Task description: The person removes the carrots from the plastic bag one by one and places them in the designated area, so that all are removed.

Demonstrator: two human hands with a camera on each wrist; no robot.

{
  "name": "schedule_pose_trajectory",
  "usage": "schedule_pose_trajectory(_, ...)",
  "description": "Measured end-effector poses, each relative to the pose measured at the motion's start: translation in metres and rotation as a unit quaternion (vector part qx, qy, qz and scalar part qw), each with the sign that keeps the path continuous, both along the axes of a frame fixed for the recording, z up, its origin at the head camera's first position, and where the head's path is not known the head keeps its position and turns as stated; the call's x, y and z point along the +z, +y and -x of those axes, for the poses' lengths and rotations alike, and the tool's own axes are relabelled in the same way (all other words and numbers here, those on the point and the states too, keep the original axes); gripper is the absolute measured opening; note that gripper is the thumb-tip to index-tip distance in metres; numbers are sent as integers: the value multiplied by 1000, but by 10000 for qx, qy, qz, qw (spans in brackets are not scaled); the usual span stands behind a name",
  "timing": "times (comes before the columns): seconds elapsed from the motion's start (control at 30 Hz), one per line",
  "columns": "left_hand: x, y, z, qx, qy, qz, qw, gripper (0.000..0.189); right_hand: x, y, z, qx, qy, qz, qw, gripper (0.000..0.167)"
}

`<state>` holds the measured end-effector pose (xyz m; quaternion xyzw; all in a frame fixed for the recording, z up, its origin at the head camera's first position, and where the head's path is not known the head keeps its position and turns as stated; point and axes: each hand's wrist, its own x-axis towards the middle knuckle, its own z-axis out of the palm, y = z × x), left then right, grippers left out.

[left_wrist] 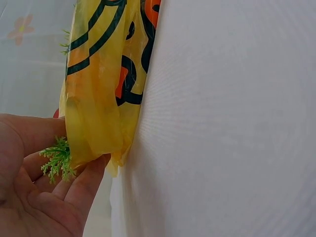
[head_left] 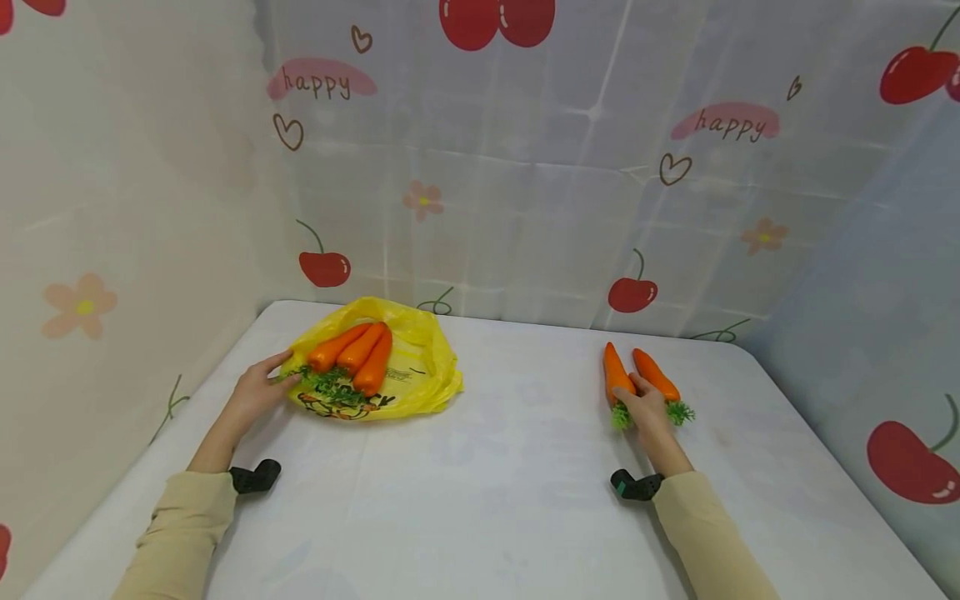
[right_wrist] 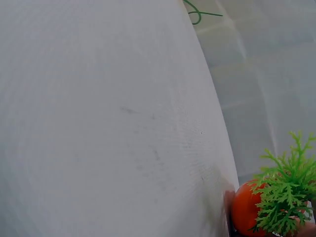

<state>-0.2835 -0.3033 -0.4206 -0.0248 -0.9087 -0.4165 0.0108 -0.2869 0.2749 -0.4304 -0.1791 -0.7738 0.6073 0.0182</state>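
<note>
A yellow plastic bag (head_left: 420, 342) lies at the back left of the white table, with several orange carrots (head_left: 371, 371) in its opening, their leafy green tops towards the near left. At the bag's left edge my left hand (head_left: 258, 392) pinches the plastic between thumb and fingers; the left wrist view shows the gathered yellow film (left_wrist: 96, 133) there with a green sprig (left_wrist: 59, 160) beside it. Over on the right, my right hand (head_left: 648, 417) grips a carrot (head_left: 615, 371) near its leafy end. Just right of that hand lies another carrot (head_left: 654, 375). Only an orange end (right_wrist: 244, 210) and leaves show in the right wrist view.
A white cloth covers the table (head_left: 465, 500), which spans the space between both hands. Behind it hangs a printed curtain (head_left: 510, 233) with cherries and hearts, close to the table's back edge. More printed sheeting stands along the left and right sides.
</note>
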Motion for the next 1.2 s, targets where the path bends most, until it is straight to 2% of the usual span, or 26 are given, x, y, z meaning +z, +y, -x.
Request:
schedule_pose_trajectory(0.23, 1, 1, 0, 40, -46, 7, 10000, 63, 1, -2, 0, -63, 14, 110, 9999, 66)
schedule_pose_trajectory(0.7, 1, 1, -1, 10, -73, 2, 10000, 63, 1, 0, 6, -71, 1, 5, 10000, 64)
schedule_pose_trajectory(1.2, 2, 2, -2, 62, -171, 14, 9998, 64, 12, -4, 5, 92, 30, -290, 9995, 63)
